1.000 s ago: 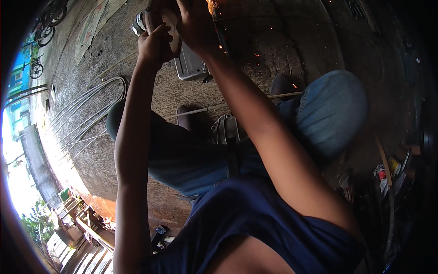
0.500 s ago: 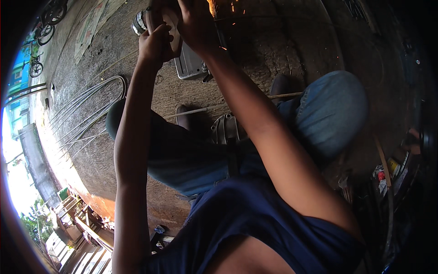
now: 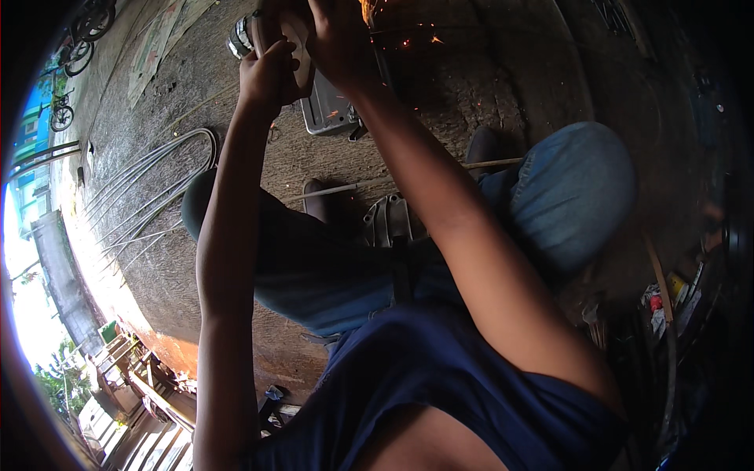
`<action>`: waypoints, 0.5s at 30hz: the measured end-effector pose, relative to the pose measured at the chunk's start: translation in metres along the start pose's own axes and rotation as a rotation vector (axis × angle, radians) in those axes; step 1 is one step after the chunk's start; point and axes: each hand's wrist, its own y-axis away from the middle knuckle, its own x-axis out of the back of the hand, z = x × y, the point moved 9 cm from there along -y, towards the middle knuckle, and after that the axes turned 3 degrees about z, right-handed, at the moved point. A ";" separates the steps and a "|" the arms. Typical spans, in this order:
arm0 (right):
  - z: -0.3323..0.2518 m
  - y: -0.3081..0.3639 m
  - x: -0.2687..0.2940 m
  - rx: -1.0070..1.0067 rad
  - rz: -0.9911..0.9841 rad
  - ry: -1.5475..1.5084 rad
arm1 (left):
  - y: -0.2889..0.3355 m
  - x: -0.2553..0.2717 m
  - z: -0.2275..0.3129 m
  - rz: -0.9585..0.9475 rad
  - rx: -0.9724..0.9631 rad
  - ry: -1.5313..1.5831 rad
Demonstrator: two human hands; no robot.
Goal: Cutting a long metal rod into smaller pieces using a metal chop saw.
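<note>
At the top edge, my left hand (image 3: 267, 77) is closed, its fingers curled against a tan, flat-sided piece with a rounded end (image 3: 298, 67). Close to its right, my right hand (image 3: 336, 51) is in shadow with the thumb side pointing up; its other fingers and whatever they grip are hidden. A silver, dark-banded round part (image 3: 238, 39) sticks out left of my left hand. Below the hands lies a grey metal base with a raised rim (image 3: 324, 116). Orange sparks (image 3: 367, 11) fly just right of my right hand, at the picture's top.
A thin rod (image 3: 345, 188) lies across the floor by my shoes. Looped cable or wire (image 3: 157, 177) spreads on the left. Wooden slatted furniture (image 3: 137, 388) stands at lower left, motorbikes (image 3: 78, 47) at upper left. Clutter (image 3: 667, 298) fills the right side.
The sparks have scattered differently, with glowing specks now over the grey base and the floor around it. Both hands stay in nearly the same place.
</note>
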 end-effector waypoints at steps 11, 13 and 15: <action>0.005 0.004 -0.006 -0.016 -0.024 0.024 | -0.001 0.000 -0.001 -0.006 -0.022 0.022; 0.004 0.003 -0.005 -0.013 -0.014 0.013 | 0.000 0.000 0.000 -0.006 -0.033 0.023; 0.003 0.003 -0.004 -0.011 -0.012 0.007 | 0.000 0.000 0.000 -0.007 -0.030 0.020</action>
